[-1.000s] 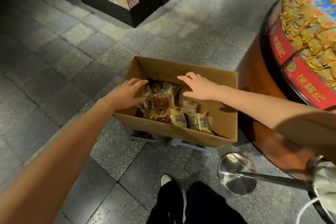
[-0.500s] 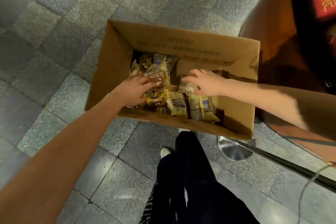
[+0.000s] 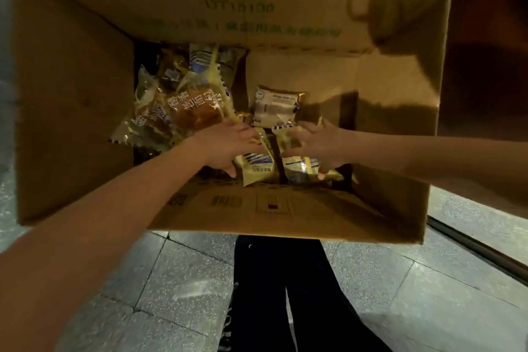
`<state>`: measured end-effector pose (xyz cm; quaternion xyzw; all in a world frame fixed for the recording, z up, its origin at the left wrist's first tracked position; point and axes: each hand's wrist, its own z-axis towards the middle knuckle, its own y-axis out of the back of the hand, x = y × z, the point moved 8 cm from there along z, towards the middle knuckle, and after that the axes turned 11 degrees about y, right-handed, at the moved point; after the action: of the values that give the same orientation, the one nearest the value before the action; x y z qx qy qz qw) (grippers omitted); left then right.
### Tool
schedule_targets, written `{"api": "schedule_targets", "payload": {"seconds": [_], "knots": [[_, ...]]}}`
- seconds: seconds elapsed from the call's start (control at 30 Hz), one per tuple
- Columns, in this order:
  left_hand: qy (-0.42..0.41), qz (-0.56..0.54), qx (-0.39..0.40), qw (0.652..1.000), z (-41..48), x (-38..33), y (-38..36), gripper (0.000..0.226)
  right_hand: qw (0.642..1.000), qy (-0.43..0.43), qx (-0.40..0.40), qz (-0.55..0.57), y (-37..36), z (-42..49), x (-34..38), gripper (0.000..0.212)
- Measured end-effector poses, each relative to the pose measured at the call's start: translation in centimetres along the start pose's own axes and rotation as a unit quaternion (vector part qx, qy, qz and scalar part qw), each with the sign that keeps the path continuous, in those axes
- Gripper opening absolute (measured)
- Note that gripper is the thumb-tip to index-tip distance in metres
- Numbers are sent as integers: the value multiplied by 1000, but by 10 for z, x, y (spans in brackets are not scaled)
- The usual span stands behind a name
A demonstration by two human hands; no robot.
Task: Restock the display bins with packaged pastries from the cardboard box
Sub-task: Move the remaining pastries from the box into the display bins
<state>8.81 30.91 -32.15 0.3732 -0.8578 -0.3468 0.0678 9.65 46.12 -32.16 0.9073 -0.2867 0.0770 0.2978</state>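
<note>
An open cardboard box [image 3: 71, 100] fills most of the view, seen from above. Several packaged pastries in yellow and clear wrappers lie at its bottom: a heap [image 3: 185, 106] on the left, one pale packet [image 3: 275, 106] in the middle. Both my hands are deep inside. My left hand [image 3: 228, 146] curls its fingers round a yellow pastry packet [image 3: 255, 166] near the front wall. My right hand [image 3: 317, 146] grips the neighbouring yellow packet [image 3: 300, 167]. The two hands are side by side, almost touching.
Grey stone floor tiles [image 3: 177, 288] lie under the box. My dark trouser legs [image 3: 285, 294] stand just in front of it. A brown curved display base [image 3: 485, 51] rises at the right, with a dark rail [image 3: 474, 246] on the floor beside it.
My head has come down close over the box, which now fills the view. Both hands have gone from hovering above the packets down onto two yellow packets at the front and closed round them.
</note>
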Motion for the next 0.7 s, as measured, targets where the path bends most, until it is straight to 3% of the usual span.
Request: {"api": "schedule_targets", "payload": {"seconds": [0.3,0.5,0.6,0.7], "knots": [[-4,-37,40,999,54,3,-31,87,999,-51,7,8,-51,44,-12,102],[-61,17,10,998,82,-5,-47,102,997,-72,-5,0,-56,65,-18,116],[-82,27,-3,996,90,-18,-49,104,998,-62,-30,-5,-56,67,-18,108],[-53,-7,-17,998,91,-4,-42,95,995,-41,-81,40,-41,59,-30,95]]}}
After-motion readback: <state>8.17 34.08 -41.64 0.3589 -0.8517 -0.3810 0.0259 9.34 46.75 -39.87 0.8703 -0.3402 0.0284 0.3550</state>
